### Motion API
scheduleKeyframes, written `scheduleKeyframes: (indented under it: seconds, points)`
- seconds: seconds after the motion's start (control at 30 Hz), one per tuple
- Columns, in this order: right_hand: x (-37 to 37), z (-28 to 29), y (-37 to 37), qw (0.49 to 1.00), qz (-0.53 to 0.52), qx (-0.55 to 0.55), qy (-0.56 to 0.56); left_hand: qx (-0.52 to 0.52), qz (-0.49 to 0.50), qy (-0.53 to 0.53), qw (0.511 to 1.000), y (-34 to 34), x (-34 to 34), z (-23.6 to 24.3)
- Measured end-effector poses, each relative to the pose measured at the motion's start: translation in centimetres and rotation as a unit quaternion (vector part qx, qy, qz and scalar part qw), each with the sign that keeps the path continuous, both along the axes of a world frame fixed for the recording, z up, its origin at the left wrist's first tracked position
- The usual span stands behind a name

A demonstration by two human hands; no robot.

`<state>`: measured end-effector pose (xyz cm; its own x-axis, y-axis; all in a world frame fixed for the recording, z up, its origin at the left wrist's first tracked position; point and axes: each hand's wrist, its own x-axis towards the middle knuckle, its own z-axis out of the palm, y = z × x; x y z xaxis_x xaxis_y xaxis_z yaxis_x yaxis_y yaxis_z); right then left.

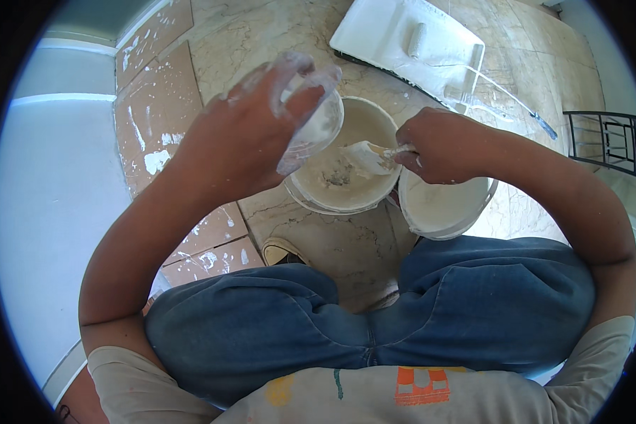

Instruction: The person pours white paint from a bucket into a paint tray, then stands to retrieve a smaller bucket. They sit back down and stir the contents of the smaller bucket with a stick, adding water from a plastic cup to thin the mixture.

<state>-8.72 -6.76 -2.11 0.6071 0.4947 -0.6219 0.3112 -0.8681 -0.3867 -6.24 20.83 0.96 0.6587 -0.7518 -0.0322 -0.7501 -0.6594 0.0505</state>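
My left hand (pixel 251 120), smeared with white paint, is closed around a clear plastic tub (pixel 323 128). The tub is held tilted above the left rim of a white bucket (pixel 332 207), and white residue coats it. In my right hand (pixel 438 147) is a paintbrush (pixel 369 158) with its flat head covered in white paint. The brush head hangs over the bucket's opening, pointing left. Whitish paint with a greyish, lumpy patch shows inside the bucket. Close by on the right, under my right wrist, stands a second white bucket (pixel 442 230) holding white paint.
A white paint tray (pixel 381 32) with a small roller (pixel 417 41) lies at the far right, a long-handled tool (pixel 509 95) reaching off its edge. Paint-splashed brown sheets (pixel 155 120) line the left wall. A black metal rack (pixel 604 138) stands at right. My shoe (pixel 283 251) is near the bucket.
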Motion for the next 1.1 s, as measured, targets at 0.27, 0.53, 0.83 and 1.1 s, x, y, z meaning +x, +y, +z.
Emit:
scheduleKeyframes:
  seconds: [0.27, 0.53, 0.83, 1.1]
  points:
    - [-0.1, 0.3, 0.5, 0.999, -0.013, -0.018, 0.036, 0.022, -0.039, -0.004, 0.999, -1.9, -0.6, -1.6]
    - [-0.2, 0.4, 0.3, 1.000, -0.014, -0.003, 0.026, -0.030, -0.043, 0.020, 0.998, -2.3, -1.0, -2.4]
    - [-0.7, 0.2, 0.4, 0.999, -0.019, 0.027, 0.014, -0.160, -0.137, 0.025, 0.977, -1.2, -0.7, -5.0]
    - [-1.2, 0.8, 1.3, 0.999, -0.010, 0.046, 0.026, -0.296, -0.205, 0.052, 0.931, 0.2, 0.2, -7.6]
